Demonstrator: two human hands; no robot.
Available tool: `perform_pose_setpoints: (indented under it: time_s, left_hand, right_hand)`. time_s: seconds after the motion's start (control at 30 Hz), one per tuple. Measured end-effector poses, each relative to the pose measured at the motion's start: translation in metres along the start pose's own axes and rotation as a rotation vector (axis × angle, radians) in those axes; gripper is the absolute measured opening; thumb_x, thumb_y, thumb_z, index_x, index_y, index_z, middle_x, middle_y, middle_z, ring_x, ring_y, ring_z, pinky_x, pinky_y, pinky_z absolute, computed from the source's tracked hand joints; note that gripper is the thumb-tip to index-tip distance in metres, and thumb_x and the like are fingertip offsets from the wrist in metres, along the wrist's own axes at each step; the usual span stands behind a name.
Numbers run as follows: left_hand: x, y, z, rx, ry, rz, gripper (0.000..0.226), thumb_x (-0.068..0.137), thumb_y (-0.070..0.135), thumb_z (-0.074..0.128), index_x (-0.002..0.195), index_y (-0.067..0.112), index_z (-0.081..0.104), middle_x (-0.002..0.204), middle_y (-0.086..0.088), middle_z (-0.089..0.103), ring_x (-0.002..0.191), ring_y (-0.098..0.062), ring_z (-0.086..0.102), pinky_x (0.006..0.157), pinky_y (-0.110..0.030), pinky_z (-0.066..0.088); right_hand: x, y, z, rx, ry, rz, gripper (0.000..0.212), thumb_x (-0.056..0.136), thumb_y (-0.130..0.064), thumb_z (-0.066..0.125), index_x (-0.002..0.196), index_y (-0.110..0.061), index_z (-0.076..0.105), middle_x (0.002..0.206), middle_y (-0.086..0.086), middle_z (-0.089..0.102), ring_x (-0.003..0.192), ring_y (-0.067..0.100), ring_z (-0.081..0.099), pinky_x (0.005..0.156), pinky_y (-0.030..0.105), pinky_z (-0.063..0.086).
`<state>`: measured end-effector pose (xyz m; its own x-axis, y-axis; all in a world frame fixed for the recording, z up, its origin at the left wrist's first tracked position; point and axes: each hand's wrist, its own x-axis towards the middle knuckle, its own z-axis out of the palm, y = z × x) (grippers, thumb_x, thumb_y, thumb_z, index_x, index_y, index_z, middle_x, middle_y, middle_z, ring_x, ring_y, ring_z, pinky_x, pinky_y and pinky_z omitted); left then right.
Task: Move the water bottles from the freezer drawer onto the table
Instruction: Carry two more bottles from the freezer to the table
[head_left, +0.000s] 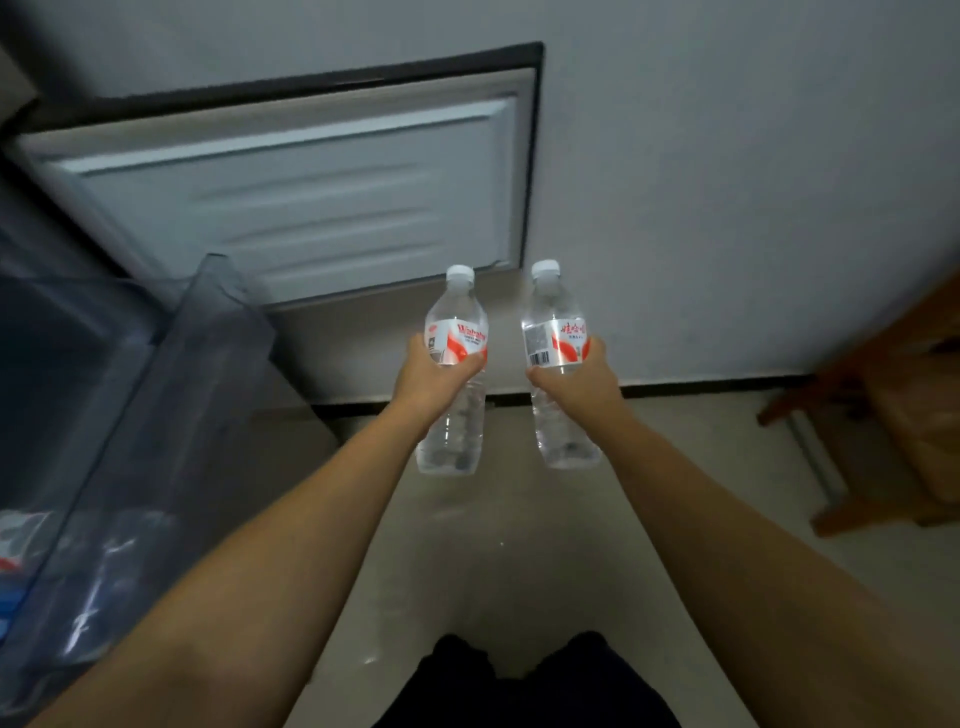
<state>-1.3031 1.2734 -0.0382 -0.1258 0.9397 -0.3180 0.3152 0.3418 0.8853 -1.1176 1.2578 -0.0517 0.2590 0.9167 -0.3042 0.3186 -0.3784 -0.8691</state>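
Water bottles are in both of your hands, held out in front of you above the floor and clear of everything else. Your left hand (434, 376) wraps its fingers around the middle of the left bottle (453, 374), just below its red and white label, and your right hand (582, 376) grasps the right bottle (558, 369) the same way, thumb across the label's lower edge. Both bottles are clear, white-capped and close to upright, their caps tipped slightly away from you, and they sit near each other without touching. Beneath them you have a pale, smooth floor (498, 545) with a few faint glints on it, running to a dark baseboard strip (701, 384) where it meets a plain grey-white wall (727, 182). To your left the freezer drawer (171, 415) stands pulled out, its clear plastic wall beside your left forearm; blurred shapes in white, red and blue show through it at the lower left, but you cannot tell what they are. Ahead, the open freezer door (311, 197) shows its pale ribbed inner panel with a dark frame. At the right edge, wooden furniture (898, 415) stands on the floor, well apart from the bottles. Your dark-clothed legs (524, 680) show at the bottom.
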Motion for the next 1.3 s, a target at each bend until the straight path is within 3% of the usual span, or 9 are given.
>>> perform_pose_setpoints:
  time_s: [0.07, 0.2, 0.33, 0.5, 0.67, 0.77, 0.87, 1.17, 1.3]
  left_hand:
    - [0.000, 0.009, 0.038, 0.038, -0.021, 0.047, 0.067, 0.073, 0.040, 0.077, 0.126, 0.020, 0.040, 0.105, 0.001, 0.060, 0.082, -0.008, 0.058, 0.064, -0.028, 0.048]
    - [-0.011, 0.023, 0.117, 0.131, -0.121, 0.112, 0.063, 0.074, 0.041, 0.075, 0.122, 0.021, 0.040, 0.106, -0.001, 0.060, 0.094, -0.024, 0.062, 0.081, -0.043, 0.056]
    - [-0.029, 0.035, 0.195, 0.213, -0.229, 0.209, 0.054, 0.075, 0.043, 0.074, 0.110, 0.027, 0.036, 0.099, 0.002, 0.058, 0.087, -0.022, 0.060, 0.075, -0.034, 0.052]
    - [-0.058, 0.049, 0.287, 0.262, -0.413, 0.246, 0.060, 0.074, 0.045, 0.075, 0.118, 0.026, 0.038, 0.095, 0.004, 0.058, 0.081, -0.015, 0.061, 0.071, -0.037, 0.056]
    - [-0.092, 0.056, 0.366, 0.312, -0.645, 0.319, 0.060, 0.074, 0.042, 0.076, 0.119, 0.025, 0.040, 0.094, 0.008, 0.057, 0.080, -0.011, 0.060, 0.066, -0.030, 0.053]
    - [-0.115, 0.056, 0.408, 0.342, -0.815, 0.345, 0.055, 0.073, 0.043, 0.076, 0.111, 0.027, 0.040, 0.094, 0.009, 0.058, 0.086, -0.014, 0.063, 0.074, -0.035, 0.055]
    - [-0.141, 0.056, 0.445, 0.389, -0.985, 0.391, 0.061, 0.068, 0.049, 0.076, 0.114, 0.026, 0.043, 0.095, 0.011, 0.059, 0.083, -0.007, 0.063, 0.062, -0.024, 0.050]
    - [-0.225, 0.067, 0.548, 0.606, -1.435, 0.576, 0.058, 0.076, 0.032, 0.077, 0.119, 0.021, 0.039, 0.106, 0.000, 0.057, 0.089, -0.017, 0.061, 0.078, -0.033, 0.053]
    - [-0.262, 0.069, 0.571, 0.668, -1.597, 0.672, 0.054, 0.078, 0.029, 0.077, 0.113, 0.021, 0.037, 0.096, 0.004, 0.056, 0.078, -0.007, 0.058, 0.063, -0.021, 0.047]
  right_hand:
    - [-0.004, 0.024, -0.033, -0.027, 0.083, 0.017, 0.059, 0.076, -0.033, 0.075, 0.118, -0.022, 0.035, 0.095, -0.008, 0.052, 0.079, 0.010, 0.057, 0.065, 0.025, 0.045]
    - [-0.011, 0.072, -0.097, 0.043, 0.223, 0.116, 0.068, 0.074, -0.032, 0.076, 0.128, -0.018, 0.038, 0.102, -0.006, 0.055, 0.087, 0.014, 0.057, 0.071, 0.028, 0.047]
    - [-0.020, 0.111, -0.155, 0.106, 0.345, 0.187, 0.067, 0.075, -0.034, 0.075, 0.128, -0.021, 0.036, 0.100, -0.006, 0.054, 0.090, 0.016, 0.057, 0.067, 0.024, 0.043]
    - [-0.047, 0.158, -0.224, 0.176, 0.524, 0.289, 0.066, 0.075, -0.038, 0.076, 0.126, -0.025, 0.035, 0.091, -0.012, 0.050, 0.074, 0.003, 0.053, 0.053, 0.016, 0.034]
    - [-0.086, 0.202, -0.279, 0.264, 0.733, 0.435, 0.068, 0.076, -0.037, 0.076, 0.128, -0.023, 0.034, 0.098, -0.007, 0.053, 0.079, 0.011, 0.056, 0.061, 0.023, 0.045]
    - [-0.112, 0.224, -0.299, 0.333, 0.846, 0.507, 0.068, 0.076, -0.034, 0.076, 0.128, -0.023, 0.034, 0.102, -0.005, 0.055, 0.087, 0.017, 0.060, 0.074, 0.034, 0.055]
    - [-0.138, 0.240, -0.313, 0.362, 0.970, 0.577, 0.067, 0.076, -0.033, 0.076, 0.128, -0.022, 0.035, 0.103, -0.005, 0.057, 0.093, 0.021, 0.062, 0.083, 0.040, 0.055]
    - [-0.209, 0.271, -0.333, 0.590, 1.485, 0.774, 0.057, 0.074, -0.029, 0.076, 0.118, -0.021, 0.040, 0.095, -0.003, 0.058, 0.080, 0.016, 0.057, 0.071, 0.028, 0.043]
    - [-0.223, 0.278, -0.325, 0.716, 1.659, 0.840, 0.062, 0.074, -0.030, 0.075, 0.122, -0.020, 0.038, 0.093, -0.004, 0.056, 0.081, 0.017, 0.057, 0.070, 0.028, 0.044]
